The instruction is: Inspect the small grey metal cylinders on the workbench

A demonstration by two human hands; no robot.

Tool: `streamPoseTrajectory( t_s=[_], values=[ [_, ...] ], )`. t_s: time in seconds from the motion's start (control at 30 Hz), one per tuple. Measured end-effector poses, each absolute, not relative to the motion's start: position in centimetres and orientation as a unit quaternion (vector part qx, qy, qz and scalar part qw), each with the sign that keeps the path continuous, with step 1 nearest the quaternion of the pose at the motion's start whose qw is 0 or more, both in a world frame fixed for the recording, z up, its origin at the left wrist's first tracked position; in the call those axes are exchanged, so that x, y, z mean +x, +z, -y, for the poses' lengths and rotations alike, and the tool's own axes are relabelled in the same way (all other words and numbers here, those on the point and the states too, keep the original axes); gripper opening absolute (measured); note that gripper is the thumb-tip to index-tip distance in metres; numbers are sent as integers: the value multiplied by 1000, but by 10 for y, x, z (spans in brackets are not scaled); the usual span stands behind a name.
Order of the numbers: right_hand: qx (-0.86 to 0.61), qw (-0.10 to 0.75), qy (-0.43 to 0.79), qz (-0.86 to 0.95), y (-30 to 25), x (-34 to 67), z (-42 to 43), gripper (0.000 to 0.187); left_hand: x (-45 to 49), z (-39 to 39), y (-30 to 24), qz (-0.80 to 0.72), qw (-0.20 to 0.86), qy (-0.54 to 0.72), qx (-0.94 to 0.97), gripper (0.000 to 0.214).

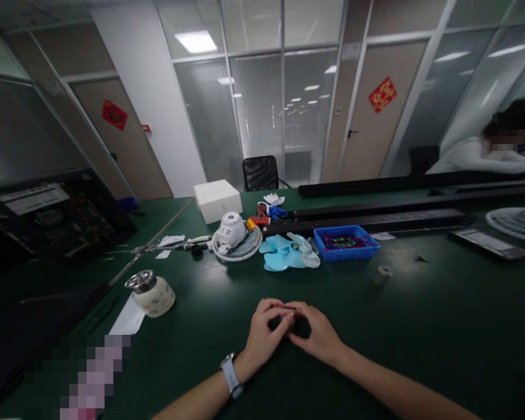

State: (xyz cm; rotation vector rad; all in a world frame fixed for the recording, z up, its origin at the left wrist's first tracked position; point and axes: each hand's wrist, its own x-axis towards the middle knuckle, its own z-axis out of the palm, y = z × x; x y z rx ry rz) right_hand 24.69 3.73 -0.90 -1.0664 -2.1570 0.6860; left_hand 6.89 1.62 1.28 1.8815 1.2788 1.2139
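Observation:
My left hand (262, 331), with a watch (231, 373) on its wrist, meets my right hand (320, 333) low over the green table. The fingers of both are curled together around something small and dark that I cannot make out, since they mostly cover it. Farther back lie light blue fan blades (284, 254). Left of them, a white fan motor housing (231, 228) rests on a round white grille (240, 252).
A cream jar (157, 297) with a metal lid stands left of my hands. A blue tray (347, 242) holds wires, and a small roll (385, 271) sits nearby. Behind are a white box (219, 201) and long black rails (376, 184). A person (476, 154) sits at far right.

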Motion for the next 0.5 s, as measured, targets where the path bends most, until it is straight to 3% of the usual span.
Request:
streamPoseTrajectory(
  t_s=[0.5],
  values=[
    [-433, 298, 255, 811, -15, 243, -37, 49, 41, -34, 32, -478, 235, 427, 731, 20]
  ],
)
